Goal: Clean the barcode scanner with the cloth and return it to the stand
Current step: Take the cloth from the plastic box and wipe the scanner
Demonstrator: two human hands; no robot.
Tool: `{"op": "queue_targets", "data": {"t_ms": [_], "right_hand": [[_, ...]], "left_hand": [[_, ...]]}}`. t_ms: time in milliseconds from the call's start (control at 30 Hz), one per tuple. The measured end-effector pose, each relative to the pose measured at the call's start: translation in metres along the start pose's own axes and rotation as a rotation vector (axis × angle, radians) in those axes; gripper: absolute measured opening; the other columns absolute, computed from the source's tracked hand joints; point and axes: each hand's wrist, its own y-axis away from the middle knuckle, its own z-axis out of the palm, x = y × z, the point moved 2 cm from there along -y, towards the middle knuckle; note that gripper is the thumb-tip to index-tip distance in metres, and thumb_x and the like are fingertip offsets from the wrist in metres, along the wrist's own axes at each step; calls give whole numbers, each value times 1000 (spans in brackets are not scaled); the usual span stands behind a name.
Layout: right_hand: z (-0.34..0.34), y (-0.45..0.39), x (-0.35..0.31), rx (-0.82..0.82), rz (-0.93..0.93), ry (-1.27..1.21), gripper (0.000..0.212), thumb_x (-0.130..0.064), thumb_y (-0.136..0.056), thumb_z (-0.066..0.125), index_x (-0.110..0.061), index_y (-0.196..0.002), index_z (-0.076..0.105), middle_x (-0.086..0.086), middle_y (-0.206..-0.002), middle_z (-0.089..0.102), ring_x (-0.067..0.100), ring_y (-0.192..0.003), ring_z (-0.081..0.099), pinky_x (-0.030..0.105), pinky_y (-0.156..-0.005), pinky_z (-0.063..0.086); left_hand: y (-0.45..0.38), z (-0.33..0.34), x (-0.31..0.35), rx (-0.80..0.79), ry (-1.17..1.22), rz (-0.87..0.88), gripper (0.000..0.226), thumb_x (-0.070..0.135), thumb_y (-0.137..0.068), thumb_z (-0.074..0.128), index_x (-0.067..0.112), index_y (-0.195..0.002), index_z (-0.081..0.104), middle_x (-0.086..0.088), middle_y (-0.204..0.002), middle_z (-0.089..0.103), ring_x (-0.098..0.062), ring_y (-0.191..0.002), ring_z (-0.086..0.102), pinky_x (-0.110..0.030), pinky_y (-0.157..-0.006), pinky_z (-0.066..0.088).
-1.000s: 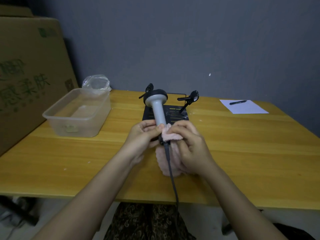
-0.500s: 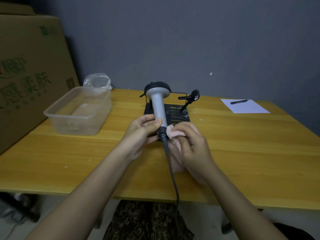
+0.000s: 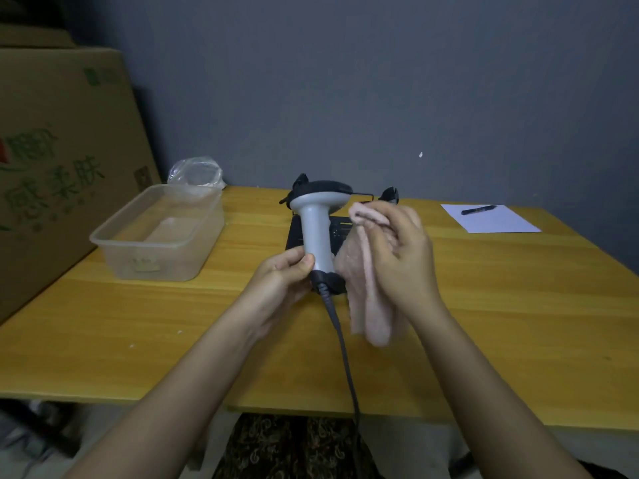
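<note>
At frame centre, the left hand (image 3: 281, 281) grips the scanner (image 3: 316, 233) upright by its handle; the right hand (image 3: 401, 250) holds the cloth (image 3: 366, 299) beside it. A tub (image 3: 155, 233) sits at left, paper (image 3: 492, 219) at right.

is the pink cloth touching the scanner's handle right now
Cannot tell. In the head view the pink cloth hangs from the right hand right beside the scanner handle; their edges meet with no plain gap or contact.

The grey plastic barcode scanner with black head and cord (image 3: 316, 233) is standing upright above the black flat-based stand (image 3: 313, 233); the pink fuzzy cloth (image 3: 366, 288) is hanging just beside its handle.
</note>
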Motion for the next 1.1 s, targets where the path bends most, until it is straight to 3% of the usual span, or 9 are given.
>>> {"op": "queue_targets", "data": {"t_ms": [67, 167, 300, 500, 567, 667, 867, 967, 1100], "right_hand": [[14, -8, -7, -50, -23, 28, 23, -10, -91, 54, -16, -110, 65, 6, -110, 54, 11, -99, 55, 15, -84, 44], [30, 1, -10, -171, -113, 132, 26, -6, -92, 50, -17, -112, 63, 8, -110, 52, 22, -103, 52, 33, -84, 47], [17, 24, 1, -329, -147, 55, 27, 1, -89, 52, -15, -104, 67, -1, -107, 54, 9, -102, 52, 19, -86, 43], [20, 1, 2, -98, 37, -18, 25, -4, -91, 52, -17, -107, 66, -1, -108, 54, 5, -101, 54, 15, -85, 45], [24, 13, 4, -163, -23, -4, 25, -4, -90, 51, -16, -105, 67, 0, -107, 54, 8, -101, 54, 21, -84, 48], [24, 25, 7, -191, -88, 12, 26, -3, -88, 50, -14, -103, 69, 0, -104, 55, 11, -99, 54, 27, -82, 49], [12, 16, -4, -161, -168, 96, 31, 2, -83, 48, -14, -98, 69, 3, -106, 58, 14, -103, 55, 19, -82, 44], [9, 14, -5, -212, -208, 162, 31, 0, -83, 45, -12, -98, 68, 7, -109, 59, 22, -106, 55, 35, -82, 49], [8, 14, -7, -274, -263, 241, 33, -13, -84, 39, -10, -97, 69, 9, -108, 60, 27, -104, 55, 41, -81, 48]], "left_hand": [[1, 3, -2, -36, -21, 16, 31, 19, -88, 54, 8, -115, 62, -7, -101, 71, -20, -96, 65, -29, -86, 50], [2, 6, 1, -53, -91, 64, 29, 23, -85, 52, 16, -110, 66, -3, -97, 71, -17, -92, 64, -26, -81, 49], [2, -4, 1, -41, -103, 86, 25, 19, -89, 52, 17, -109, 66, -1, -95, 71, -16, -89, 64, -19, -73, 48], [3, 8, 6, -89, -209, 98, 33, 18, -90, 50, 9, -120, 60, -1, -98, 69, -12, -90, 64, -24, -80, 50], [0, 7, 6, -56, -169, 80, 28, 16, -93, 47, 11, -117, 62, -2, -97, 69, -17, -91, 63, -28, -82, 49], [-1, 6, 5, -58, -153, 41, 28, 12, -96, 41, 15, -113, 64, 1, -93, 71, -11, -86, 65, -22, -75, 49], [-2, 13, 14, -164, -62, 42, 33, 6, -94, 41, 7, -122, 59, -10, -111, 67, -18, -103, 64, -23, -86, 52], [-4, 14, 22, -175, 11, 27, 41, -1, -92, 42, 12, -130, 54, -14, -119, 66, -24, -110, 64, -29, -91, 54], [-7, 20, 23, -79, 17, -32, 26, 28, -94, 47, 20, -111, 65, -6, -101, 72, -18, -89, 71, -29, -75, 58]]}}
